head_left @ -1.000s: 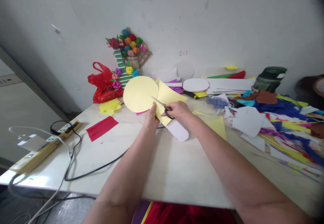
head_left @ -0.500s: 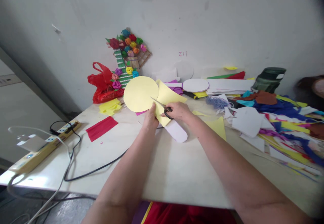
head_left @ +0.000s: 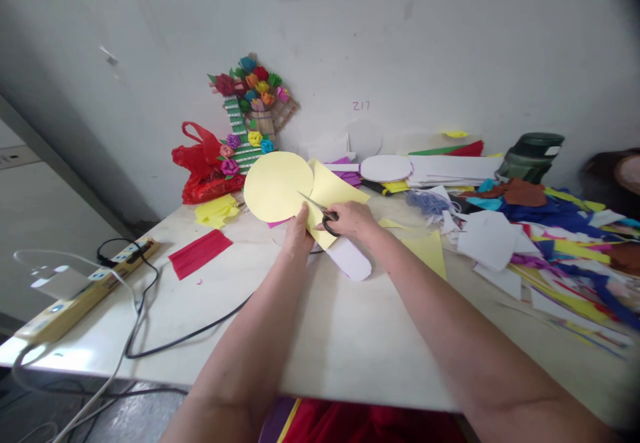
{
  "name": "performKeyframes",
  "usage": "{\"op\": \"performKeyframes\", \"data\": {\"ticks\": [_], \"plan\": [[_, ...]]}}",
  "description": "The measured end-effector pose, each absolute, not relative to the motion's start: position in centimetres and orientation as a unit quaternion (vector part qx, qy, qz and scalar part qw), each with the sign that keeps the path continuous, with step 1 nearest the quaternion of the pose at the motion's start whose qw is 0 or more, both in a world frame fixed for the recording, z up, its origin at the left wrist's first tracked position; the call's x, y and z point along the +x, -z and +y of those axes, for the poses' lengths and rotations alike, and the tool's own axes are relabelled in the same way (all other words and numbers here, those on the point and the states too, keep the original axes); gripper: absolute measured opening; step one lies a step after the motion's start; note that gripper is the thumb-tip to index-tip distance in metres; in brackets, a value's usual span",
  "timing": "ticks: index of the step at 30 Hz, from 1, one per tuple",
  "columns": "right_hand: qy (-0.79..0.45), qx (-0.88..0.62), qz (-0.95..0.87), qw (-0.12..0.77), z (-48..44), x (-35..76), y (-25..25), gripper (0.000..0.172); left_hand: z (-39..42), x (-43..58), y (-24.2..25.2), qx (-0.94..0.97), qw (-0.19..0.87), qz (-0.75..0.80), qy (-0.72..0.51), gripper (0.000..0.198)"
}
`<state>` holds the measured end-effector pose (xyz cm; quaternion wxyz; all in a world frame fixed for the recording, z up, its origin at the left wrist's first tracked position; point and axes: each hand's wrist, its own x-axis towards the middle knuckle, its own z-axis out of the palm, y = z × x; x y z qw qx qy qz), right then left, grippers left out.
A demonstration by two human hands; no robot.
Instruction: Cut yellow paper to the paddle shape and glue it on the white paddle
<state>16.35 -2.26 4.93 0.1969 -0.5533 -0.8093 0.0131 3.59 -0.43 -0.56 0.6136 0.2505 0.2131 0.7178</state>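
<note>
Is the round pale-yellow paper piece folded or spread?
Spread: the round pale-yellow paper piece shows a smooth face with no visible fold.

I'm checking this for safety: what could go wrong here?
The scissors in the right hand have their blades close to the thumb of the left hand, so a slip might nick it. The blade tips overlap the yellow paper circle, so a stray snip could notch it. The black cord passing the left forearm might snag.
</note>
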Motion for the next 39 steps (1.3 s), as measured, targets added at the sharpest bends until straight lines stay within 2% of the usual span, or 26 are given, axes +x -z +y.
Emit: {"op": "performKeyframes", "data": {"ticks": [17,24,31,39], "plan": [[0.017,-0.549,-0.807,0.217,-2.51,15.93,-4.69,0.043,-0.54,3.50,0.07,0.214,0.610,0.269,-0.714,0.036],[0.011,-0.530,-0.814,0.239,-2.28,16.24,-4.41,0.041,-0.60,3.47,-0.11,0.214,0.608,0.268,-0.716,0.032],[0.000,-0.530,-0.818,0.223,-2.25,16.31,-4.32,0.036,-0.49,3.39,0.13,0.223,0.612,0.255,-0.715,0.032],[0.008,-0.539,-0.811,0.227,-2.02,16.23,-4.15,0.041,-0.81,3.70,0.06,0.231,0.613,0.252,-0.712,0.028]]}}
